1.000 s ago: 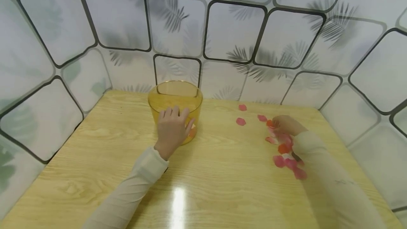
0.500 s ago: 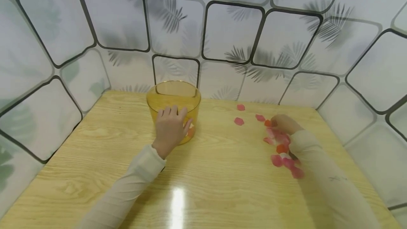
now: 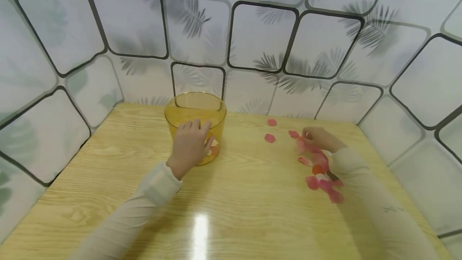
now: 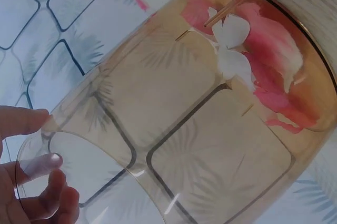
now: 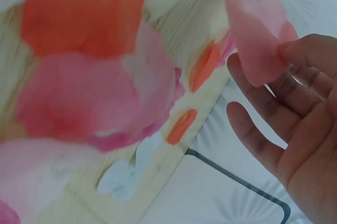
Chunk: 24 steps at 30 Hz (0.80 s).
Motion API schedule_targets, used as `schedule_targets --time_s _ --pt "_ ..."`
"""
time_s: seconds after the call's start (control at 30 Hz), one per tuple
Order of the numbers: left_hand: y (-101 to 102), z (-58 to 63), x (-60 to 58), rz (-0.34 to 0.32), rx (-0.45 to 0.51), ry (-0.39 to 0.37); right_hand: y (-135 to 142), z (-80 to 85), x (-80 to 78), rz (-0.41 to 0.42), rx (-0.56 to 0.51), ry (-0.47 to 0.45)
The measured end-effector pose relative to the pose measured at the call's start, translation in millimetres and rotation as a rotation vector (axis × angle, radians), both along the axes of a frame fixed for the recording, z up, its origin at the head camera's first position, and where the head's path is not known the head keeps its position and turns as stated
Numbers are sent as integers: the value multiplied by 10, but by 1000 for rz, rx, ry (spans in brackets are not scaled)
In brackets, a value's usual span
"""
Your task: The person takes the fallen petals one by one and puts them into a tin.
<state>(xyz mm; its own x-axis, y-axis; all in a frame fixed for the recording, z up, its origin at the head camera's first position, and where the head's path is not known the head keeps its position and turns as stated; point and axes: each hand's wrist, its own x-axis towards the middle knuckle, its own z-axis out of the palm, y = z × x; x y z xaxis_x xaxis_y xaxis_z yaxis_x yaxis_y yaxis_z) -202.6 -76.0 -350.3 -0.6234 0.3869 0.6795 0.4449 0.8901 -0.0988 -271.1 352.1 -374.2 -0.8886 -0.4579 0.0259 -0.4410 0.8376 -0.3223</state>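
A see-through amber tub stands upright on the wooden table. My left hand is at its near side and grips the rim, with fingers showing at the rim in the left wrist view. Pink and white petals lie on the tub's bottom. At the right, my right hand pinches a pink petal between thumb and fingers, just over a loose heap of pink, red and white petals. Orange petals and a white petal show beside that hand in the right wrist view.
Separate pink petals lie on the table between tub and heap. A patterned panel wall with leaf prints closes off the back and both sides of the table.
My right hand has shifted slightly at the far end of the heap, and the orange petal beside its fingertips now looks blurred. The left hand stays at the tub. The head view drifts slightly.
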Motion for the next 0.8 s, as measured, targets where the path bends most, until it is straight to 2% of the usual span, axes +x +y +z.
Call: schedule_targets --time_s 0.27,0.43,0.57,0.8 --pt "-13 -19 -13 9 -23 97 -108 12 -54 18 32 -15" --pt "-4 -64 -39 0 13 142 -294 172 -83 28 37 -22" --pt "-2 -118 -68 6 33 161 -564 452 -162 54 28 40" --pt "11 -160 -99 22 42 179 -1252 1161 -256 112 8 143"
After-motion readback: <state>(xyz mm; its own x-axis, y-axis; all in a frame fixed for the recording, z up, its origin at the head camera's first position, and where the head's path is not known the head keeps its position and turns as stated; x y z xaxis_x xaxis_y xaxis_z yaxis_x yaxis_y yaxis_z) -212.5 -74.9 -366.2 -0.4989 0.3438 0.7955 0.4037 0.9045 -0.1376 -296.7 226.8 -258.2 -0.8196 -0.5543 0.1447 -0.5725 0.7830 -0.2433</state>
